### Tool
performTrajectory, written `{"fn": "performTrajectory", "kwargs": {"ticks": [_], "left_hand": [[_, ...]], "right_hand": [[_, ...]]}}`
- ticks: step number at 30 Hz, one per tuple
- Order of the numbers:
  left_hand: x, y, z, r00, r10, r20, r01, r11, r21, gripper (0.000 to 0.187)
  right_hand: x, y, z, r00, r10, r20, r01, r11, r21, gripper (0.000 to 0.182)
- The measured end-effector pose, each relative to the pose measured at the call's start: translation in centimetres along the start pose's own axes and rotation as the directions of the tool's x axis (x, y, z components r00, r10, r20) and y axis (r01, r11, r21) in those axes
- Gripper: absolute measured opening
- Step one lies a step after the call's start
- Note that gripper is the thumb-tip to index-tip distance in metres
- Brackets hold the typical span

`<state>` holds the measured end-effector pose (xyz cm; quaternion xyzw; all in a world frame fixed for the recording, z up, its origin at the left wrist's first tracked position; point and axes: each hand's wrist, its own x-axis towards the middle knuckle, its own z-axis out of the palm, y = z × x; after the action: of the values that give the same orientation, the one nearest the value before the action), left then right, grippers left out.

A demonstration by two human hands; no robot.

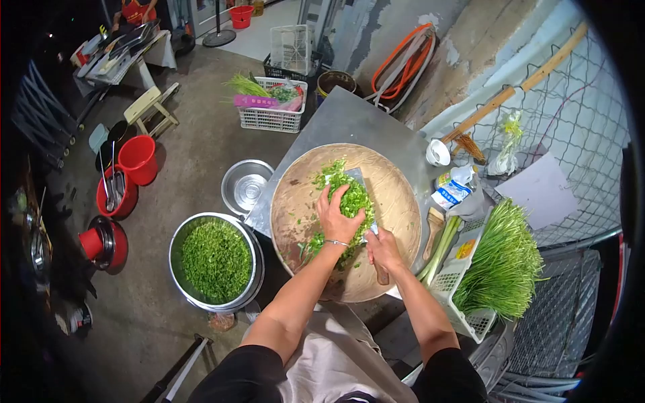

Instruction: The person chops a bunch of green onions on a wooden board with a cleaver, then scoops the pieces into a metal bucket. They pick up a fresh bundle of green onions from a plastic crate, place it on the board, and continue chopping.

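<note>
On a round wooden chopping board (pixel 396 201) lies a heap of chopped greens (pixel 358 198). My left hand (pixel 338 218), a bracelet at its wrist, rests on the heap with fingers spread. My right hand (pixel 385 248) is wrapped around the wooden handle of a cleaver (pixel 356 176). The cleaver's blade reaches away from me under the greens, which cover most of it; its far corner shows past the heap. Loose bits of green lie on the board's left side, near my left wrist.
Left of the board stand a metal pot (pixel 252 272) full of chopped greens and a metal basin (pixel 232 185). A crate (pixel 440 279) of long green stalks is at the right, near a brush (pixel 433 228). Red buckets (pixel 138 161) stand farther left; a person (pixel 138 12) is far back.
</note>
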<state>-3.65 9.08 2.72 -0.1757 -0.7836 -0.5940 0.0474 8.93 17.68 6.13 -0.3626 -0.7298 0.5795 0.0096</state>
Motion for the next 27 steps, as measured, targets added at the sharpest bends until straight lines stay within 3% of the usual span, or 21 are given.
{"fn": "performTrajectory", "kwargs": {"ticks": [6,11,16,17,18,19,20,22,24,25,27], "left_hand": [[1.0,0.4,-8.4,0.996,0.026,-0.086,-0.033,0.996,-0.082,0.066],[-0.3,-3.3,-19.3,0.976,0.043,-0.215,-0.035,0.998,0.043,0.068],[-3.5,-14.2,-28.0,0.971,-0.125,-0.202,0.132,0.991,0.021,0.074],[-4.3,-17.2,-29.6,0.974,-0.163,-0.155,0.181,0.977,0.114,0.082],[-5.3,-20.4,-30.5,0.952,-0.266,-0.148,0.296,0.924,0.241,0.09],[-5.9,-23.8,-31.7,0.905,-0.398,-0.151,0.426,0.857,0.29,0.091],[-6.3,-28.1,-32.9,0.879,-0.429,-0.208,0.47,0.854,0.222,0.086],[-5.3,-29.9,-36.2,0.813,-0.509,-0.283,0.535,0.845,0.014,0.07],[-3.5,-29.3,-37.7,0.698,-0.672,-0.248,0.552,0.725,-0.412,0.052],[-2.8,-28.4,-38.0,0.644,-0.732,-0.223,0.519,0.632,-0.575,0.046],[-1.8,-26.3,-37.6,0.59,-0.804,-0.071,0.534,0.455,-0.713,0.04]], "right_hand": [[-2.4,-2.8,5.4,0.996,-0.081,0.033,0.083,0.995,-0.059,0.02],[-5.1,-3.5,15.2,0.975,-0.151,0.165,0.164,0.984,-0.072,0.022],[-7.1,-1.3,26.7,0.931,-0.194,0.309,0.248,0.958,-0.146,0.019],[-6.8,0.5,28.9,0.925,-0.204,0.322,0.258,0.956,-0.137,0.02],[-5.7,3.5,31.0,0.87,-0.37,0.326,0.467,0.832,-0.301,0.029],[-6.3,3.1,32.7,0.802,-0.51,0.312,0.595,0.725,-0.347,0.036],[-6.4,3.7,34.1,0.81,-0.512,0.287,0.586,0.737,-0.336,0.037],[-6.6,3.2,35.2,0.837,-0.495,0.233,0.545,0.786,-0.29,0.038],[-7.9,0.9,34.2,0.879,-0.437,0.189,0.472,0.854,-0.22,0.038],[-8.1,0.0,33.3,0.912,-0.374,0.168,0.403,0.895,-0.191,0.033],[-8.7,-2.2,30.4,0.979,-0.119,0.163,0.108,0.991,0.077,0.029]]}}
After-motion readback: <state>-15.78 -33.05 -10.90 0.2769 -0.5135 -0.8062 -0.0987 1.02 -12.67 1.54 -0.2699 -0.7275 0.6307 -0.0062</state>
